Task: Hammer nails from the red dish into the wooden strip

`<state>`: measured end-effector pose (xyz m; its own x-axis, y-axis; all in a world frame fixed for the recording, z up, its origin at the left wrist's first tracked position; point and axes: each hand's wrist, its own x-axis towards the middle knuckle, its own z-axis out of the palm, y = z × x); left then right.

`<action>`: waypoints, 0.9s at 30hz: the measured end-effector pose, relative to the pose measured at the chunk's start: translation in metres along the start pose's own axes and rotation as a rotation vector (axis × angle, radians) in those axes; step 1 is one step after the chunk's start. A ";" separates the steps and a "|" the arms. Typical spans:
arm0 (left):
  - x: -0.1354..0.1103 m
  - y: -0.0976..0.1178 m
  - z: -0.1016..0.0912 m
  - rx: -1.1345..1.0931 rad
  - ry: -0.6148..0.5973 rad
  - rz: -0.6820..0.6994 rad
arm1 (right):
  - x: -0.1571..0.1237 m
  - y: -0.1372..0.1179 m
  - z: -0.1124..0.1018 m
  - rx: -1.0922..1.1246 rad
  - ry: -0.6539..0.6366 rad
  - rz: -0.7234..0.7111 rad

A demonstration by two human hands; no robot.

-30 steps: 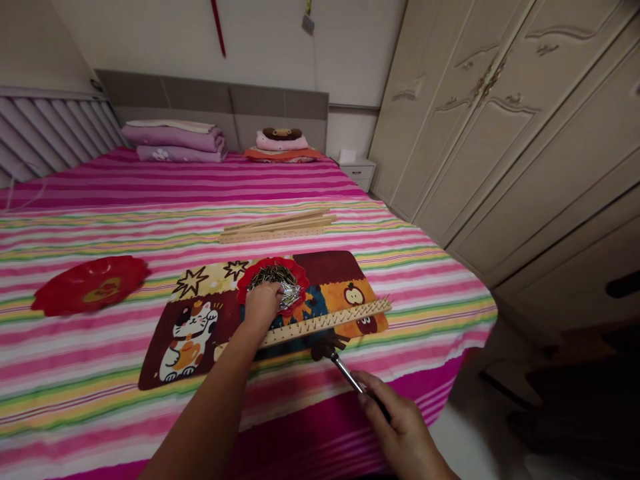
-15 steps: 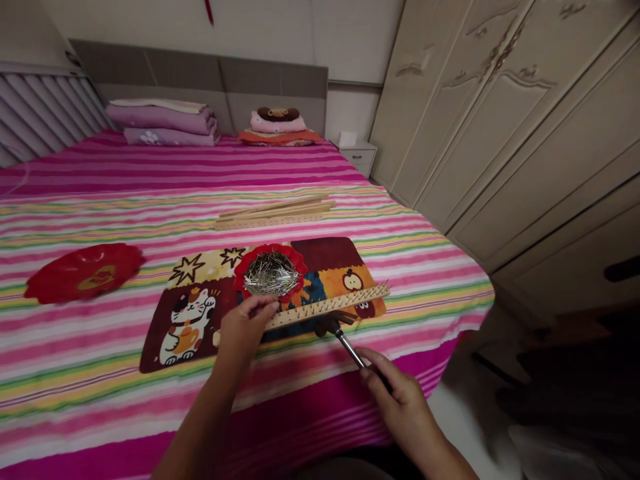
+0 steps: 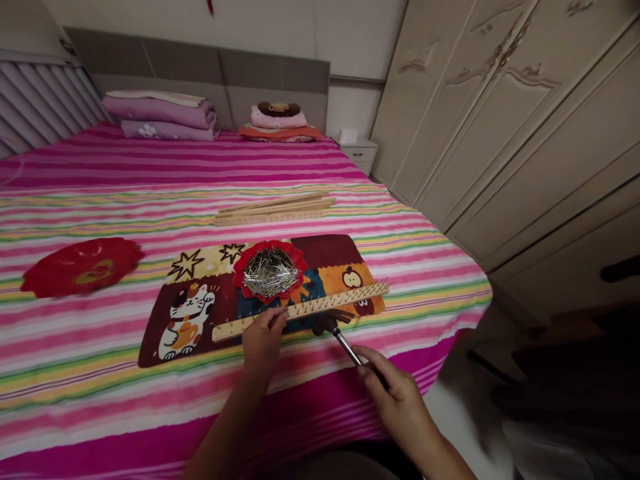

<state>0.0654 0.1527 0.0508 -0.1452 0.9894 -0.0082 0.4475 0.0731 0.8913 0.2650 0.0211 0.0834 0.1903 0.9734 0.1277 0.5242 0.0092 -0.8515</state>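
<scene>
A long wooden strip [image 3: 320, 305] with rows of nails standing up from it lies across a patterned mat [image 3: 150, 333]. The thumb and fingers of my left hand [image 3: 263, 337] are pinched together at the strip's near edge, apparently round a nail that they mostly hide. My right hand [image 3: 397, 393] is wrapped round the grip of a hammer [image 3: 345, 343] with a metal shaft. Its dark head is just below the strip, right of my left hand. Behind the strip, a red scalloped dish [image 3: 241, 283] holds a heap of loose nails [image 3: 271, 272].
Several bare wooden strips [image 3: 275, 210] lie behind the mat on the striped bedspread [image 3: 75, 400]. A red plate [image 3: 55, 273] is at the left. Folded bedding [image 3: 160, 113] lies by the headboard [image 3: 190, 67]. A wardrobe [image 3: 450, 133] stands to the right.
My left hand has slid right along the strip, uncovering its left end. The hammer and my right hand are nearly in the same place.
</scene>
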 end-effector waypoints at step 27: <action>-0.007 -0.008 0.011 0.365 0.032 0.344 | 0.043 -0.035 0.024 -0.140 -0.152 -0.291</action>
<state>0.0727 0.1465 0.0385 0.0402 0.9599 0.2773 0.7528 -0.2116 0.6233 0.2349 0.0681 0.1068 -0.1035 0.9577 0.2686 0.6491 0.2697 -0.7113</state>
